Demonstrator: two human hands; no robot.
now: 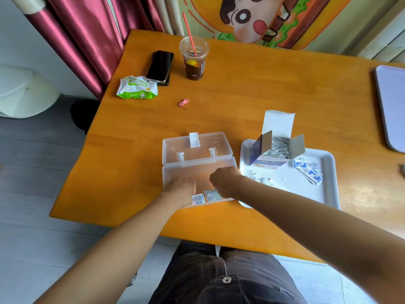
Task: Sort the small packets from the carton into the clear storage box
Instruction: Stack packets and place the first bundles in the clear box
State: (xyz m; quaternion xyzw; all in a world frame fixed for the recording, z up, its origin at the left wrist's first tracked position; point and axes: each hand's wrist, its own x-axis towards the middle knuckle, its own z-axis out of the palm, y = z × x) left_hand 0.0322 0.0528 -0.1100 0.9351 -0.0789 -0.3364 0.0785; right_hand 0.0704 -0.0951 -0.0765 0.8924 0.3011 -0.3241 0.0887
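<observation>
— What do we stand over?
— An orange wooden table (263, 88) on a grey plank floor (32, 194). A maroon curtain (83, 29) hangs at the far left, and a cartoon picture (252, 16) sits behind the far edge.

— What do we count on it?
— One cup (194, 62) of dark drink with one red straw (188, 29). A phone (161, 65) lies on what looks like a second one. There is one green wipes pack (137, 87) and one pink wrapper (183, 102). We count two trays: a white tray (306, 194) under our right arm and a lilac tray (392, 102) cut off at the right edge.

— And the task's things?
— One clear box (219, 145), with its lid open and lying back, sits just left of the white tray. One carton (266, 164) stands open on that tray's far-left corner, full of packets (277, 148). More lie loose on the tray. A blue-and-white fan (309, 170) beside the carton is overlapped past counting, and there is a small heap (263, 179) by our right wrist. In the box we see two: a left packet (198, 198) and a right packet (211, 195), both at the near wall.

— Our hands?
— Both are over the box. The left hand (182, 189) covers part of the left packet; its fingers are hidden, so we cannot tell whether they grip. The right hand (223, 178) has its fingers curled under, above the right packet. We cannot tell whether it pinches anything.
</observation>
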